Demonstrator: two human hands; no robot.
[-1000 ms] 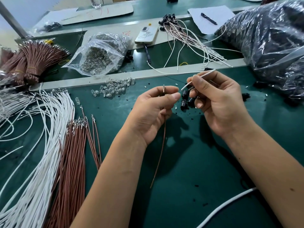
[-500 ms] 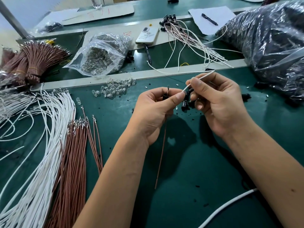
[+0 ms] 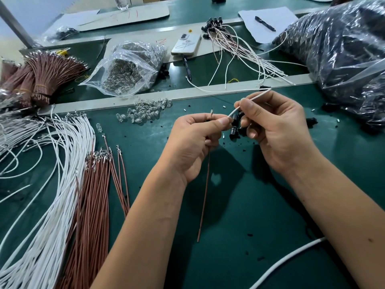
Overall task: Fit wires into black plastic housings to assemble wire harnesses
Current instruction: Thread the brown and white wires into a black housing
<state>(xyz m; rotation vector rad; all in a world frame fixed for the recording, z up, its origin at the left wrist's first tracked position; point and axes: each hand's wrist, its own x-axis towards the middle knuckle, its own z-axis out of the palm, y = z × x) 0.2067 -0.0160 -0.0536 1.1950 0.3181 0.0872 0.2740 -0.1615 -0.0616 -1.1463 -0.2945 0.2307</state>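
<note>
Above the counter (image 3: 229, 236), the left hand (image 3: 195, 140) pinches a brown wire (image 3: 205, 197) while the right hand (image 3: 277, 130) grips a white wire (image 3: 253, 98) and seemingly black housings (image 3: 234, 130); next, seat a terminal squarely.

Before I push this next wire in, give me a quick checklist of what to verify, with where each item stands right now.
1. Thin brown wire gripped: ok, the left hand pinches it near the top, its metal terminal pointing up, clear of the fingers.
2. Thin white wire gripped: ok, the right hand pinches it.
3. Small black plastic housings held: ok, several sit in the right hand's fingers.
4. White wire's tip lined up with a housing opening: cannot tell, the left thumb hides it.
5. Brown wire already seated in a housing: not ok, its terminal is bare.
6. Spare wires: ok, white and brown bundles lie at left.
</note>
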